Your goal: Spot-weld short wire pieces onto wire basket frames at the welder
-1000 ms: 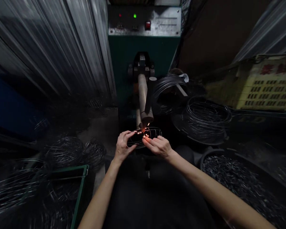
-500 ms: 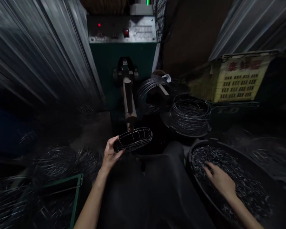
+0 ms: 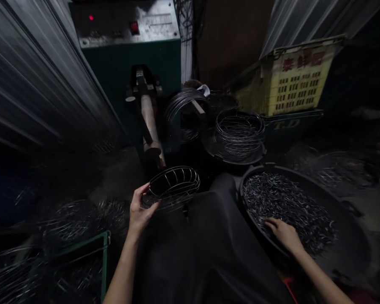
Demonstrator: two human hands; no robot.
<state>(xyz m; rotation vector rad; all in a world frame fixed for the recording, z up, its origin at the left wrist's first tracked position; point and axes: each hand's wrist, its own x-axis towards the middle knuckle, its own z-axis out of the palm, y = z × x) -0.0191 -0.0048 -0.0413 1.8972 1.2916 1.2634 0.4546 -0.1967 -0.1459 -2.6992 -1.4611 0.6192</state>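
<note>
Steel-grey wire frame (image 3: 176, 186) hangs tilted, just below machine arm (image 3: 150, 120). Left hand (image 3: 139, 212) pinches its left end, thumb opposite fingers. Right hand (image 3: 286, 235) dips fingertips, partly curled, at short metal pieces (image 3: 291, 207) in black tub (image 3: 351, 249); can't tell if they pinch 1. Frame looks light, springy, likely to bend if squeezed; best held by outer ring.

The left hand (image 3: 141, 209) holds a wire frame (image 3: 174, 185); the right hand (image 3: 284, 234) touches metal pieces (image 3: 288, 207).
</note>
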